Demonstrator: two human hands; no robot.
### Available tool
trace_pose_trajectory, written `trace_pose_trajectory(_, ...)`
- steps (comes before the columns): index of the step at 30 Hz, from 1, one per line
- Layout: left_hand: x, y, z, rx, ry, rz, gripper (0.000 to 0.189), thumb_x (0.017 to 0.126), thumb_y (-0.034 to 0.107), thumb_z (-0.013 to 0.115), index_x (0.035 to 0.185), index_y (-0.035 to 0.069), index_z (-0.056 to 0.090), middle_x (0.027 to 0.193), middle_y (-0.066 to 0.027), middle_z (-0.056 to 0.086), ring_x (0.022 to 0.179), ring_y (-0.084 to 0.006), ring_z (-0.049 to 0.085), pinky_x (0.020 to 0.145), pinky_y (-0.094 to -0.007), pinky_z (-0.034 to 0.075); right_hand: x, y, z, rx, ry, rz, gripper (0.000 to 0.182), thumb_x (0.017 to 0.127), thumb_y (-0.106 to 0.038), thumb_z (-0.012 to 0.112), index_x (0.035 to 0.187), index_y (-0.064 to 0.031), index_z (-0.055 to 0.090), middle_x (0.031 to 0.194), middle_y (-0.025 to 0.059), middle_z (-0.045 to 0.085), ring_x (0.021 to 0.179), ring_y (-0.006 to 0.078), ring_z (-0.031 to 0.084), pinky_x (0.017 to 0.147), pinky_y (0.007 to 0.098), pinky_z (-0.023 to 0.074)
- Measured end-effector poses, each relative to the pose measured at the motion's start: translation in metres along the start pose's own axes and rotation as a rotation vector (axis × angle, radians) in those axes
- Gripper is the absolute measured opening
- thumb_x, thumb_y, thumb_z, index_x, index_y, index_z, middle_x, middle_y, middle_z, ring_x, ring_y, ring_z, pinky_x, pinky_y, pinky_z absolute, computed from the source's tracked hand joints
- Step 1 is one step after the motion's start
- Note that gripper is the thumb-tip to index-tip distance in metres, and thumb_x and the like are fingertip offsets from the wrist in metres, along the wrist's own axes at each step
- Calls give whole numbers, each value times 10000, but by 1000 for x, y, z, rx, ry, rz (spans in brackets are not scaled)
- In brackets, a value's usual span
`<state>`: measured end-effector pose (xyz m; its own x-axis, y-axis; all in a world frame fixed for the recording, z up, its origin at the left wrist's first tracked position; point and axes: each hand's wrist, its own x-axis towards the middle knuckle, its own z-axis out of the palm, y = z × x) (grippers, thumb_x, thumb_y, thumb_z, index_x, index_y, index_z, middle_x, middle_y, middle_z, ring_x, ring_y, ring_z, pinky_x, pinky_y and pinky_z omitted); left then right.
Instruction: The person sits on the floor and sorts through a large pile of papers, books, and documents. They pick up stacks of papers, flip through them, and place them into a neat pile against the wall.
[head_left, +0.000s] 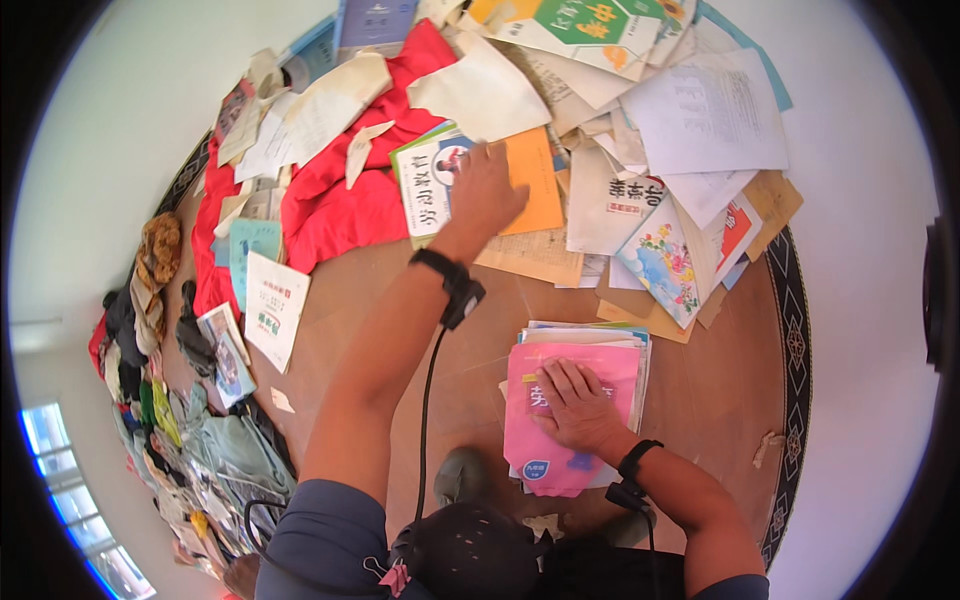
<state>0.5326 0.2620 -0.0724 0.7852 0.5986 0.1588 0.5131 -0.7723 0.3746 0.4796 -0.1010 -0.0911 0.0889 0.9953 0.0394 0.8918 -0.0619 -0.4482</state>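
Observation:
My left hand (487, 187) reaches forward over a white-and-blue booklet (424, 184) with printed characters. Beside it lies an orange booklet (536, 184), partly under my fingers. Whether my fingers grip either one cannot be made out. Nearer to me, my right hand (581, 405) rests palm down on a pink textbook (540, 461). That textbook tops a stack of books and papers (643, 352) on the brown floor. Both wrists wear black straps with small cabled devices.
Loose papers (705, 112), books and red cloth (337, 214) heap along the far side. Clothes (232, 442) pile up at the left. A white booklet (276, 311) lies left of my left forearm. A patterned black border (791, 390) edges the floor; my shoe (461, 476) stands near the stack.

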Motion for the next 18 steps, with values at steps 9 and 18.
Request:
trace_pose_trajectory(9,96,25,32,138,-190,-311,978,783,531,811,1469,-12,373,1339,-282,492,1227,-496,539,962,-579,495,-1,1,2,13,21,43,701,919,-455,635,1479,-57,498,1567,140,422,1449,287,387,1195,459,302)
trace_pose_trajectory(18,99,1,38,211,-138,-80,471,984,424,588,1186,-1,576,978,-266,701,912,-439,716,800,-500,580,-2,0,4,10,17,42,709,906,-448,652,1475,-54,501,1562,140,427,1442,299,393,1187,469,313)
